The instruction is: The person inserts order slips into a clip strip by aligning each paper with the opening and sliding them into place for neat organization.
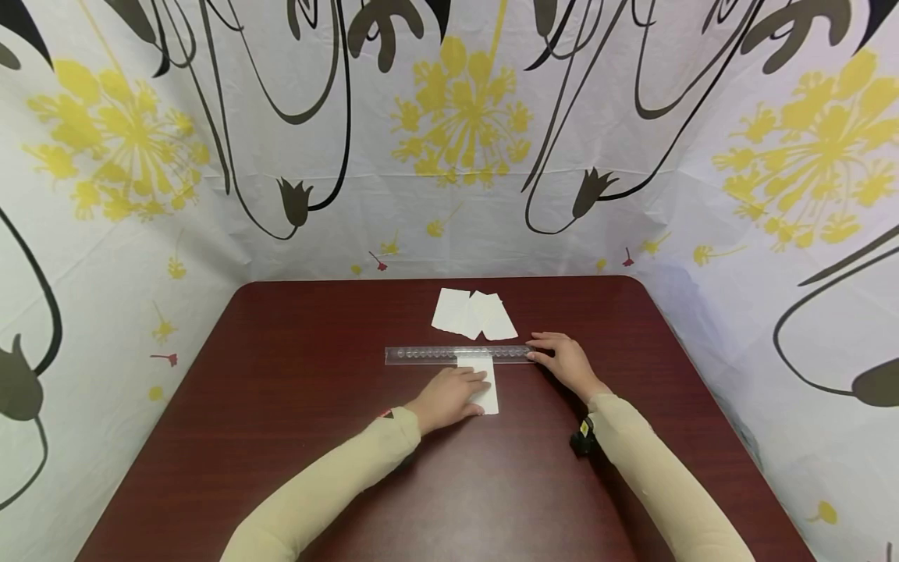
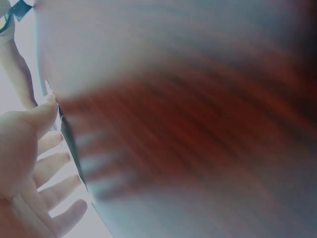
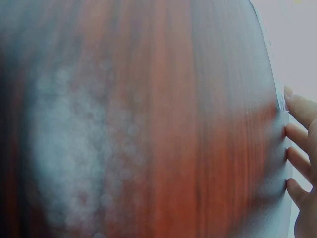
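Note:
A clear plastic ruler (image 1: 421, 356) lies crosswise on the dark red-brown table, over the far end of a white paper strip (image 1: 489, 398). My left hand (image 1: 449, 398) rests on the paper's left part, just below the ruler, with its fingers pointing right. In the left wrist view the left hand (image 2: 29, 168) has its fingers spread and extended. At the ruler's right end, my right hand (image 1: 567, 365) touches it with the thumb side. The right hand (image 3: 302, 148) shows separated fingers, their tips down at the table surface, in the right wrist view.
Two or so white paper pieces (image 1: 453, 311) lie overlapping beyond the ruler, near the table's far edge. The table (image 1: 316, 328) has rounded far corners. White patterned fabric (image 1: 435, 226) hangs behind it and along both sides. A black device (image 1: 583, 439) sits at the right wrist.

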`<move>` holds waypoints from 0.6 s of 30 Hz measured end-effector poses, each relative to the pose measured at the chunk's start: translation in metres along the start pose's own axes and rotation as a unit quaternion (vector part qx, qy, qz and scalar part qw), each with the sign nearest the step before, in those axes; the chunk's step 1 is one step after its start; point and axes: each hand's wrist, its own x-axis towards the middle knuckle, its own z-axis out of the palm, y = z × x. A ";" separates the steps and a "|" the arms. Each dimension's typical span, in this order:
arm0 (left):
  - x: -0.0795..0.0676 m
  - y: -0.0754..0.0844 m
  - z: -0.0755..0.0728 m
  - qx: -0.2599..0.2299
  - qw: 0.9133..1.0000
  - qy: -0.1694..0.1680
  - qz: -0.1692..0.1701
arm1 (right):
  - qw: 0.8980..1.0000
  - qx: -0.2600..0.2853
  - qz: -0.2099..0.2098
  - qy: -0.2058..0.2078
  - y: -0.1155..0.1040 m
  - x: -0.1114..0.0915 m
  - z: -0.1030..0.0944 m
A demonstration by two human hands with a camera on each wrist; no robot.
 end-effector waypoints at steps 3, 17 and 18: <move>0.002 0.002 0.000 0.003 1.000 -0.002 0.001 | 1.000 -0.001 0.002 -0.002 -0.001 0.000 -0.001; 0.010 0.008 0.001 0.014 1.000 -0.008 0.003 | 1.000 0.001 0.008 -0.007 -0.001 0.001 0.000; 0.011 0.009 0.001 0.015 1.000 -0.008 0.003 | 1.000 0.000 0.006 -0.006 -0.001 0.001 0.000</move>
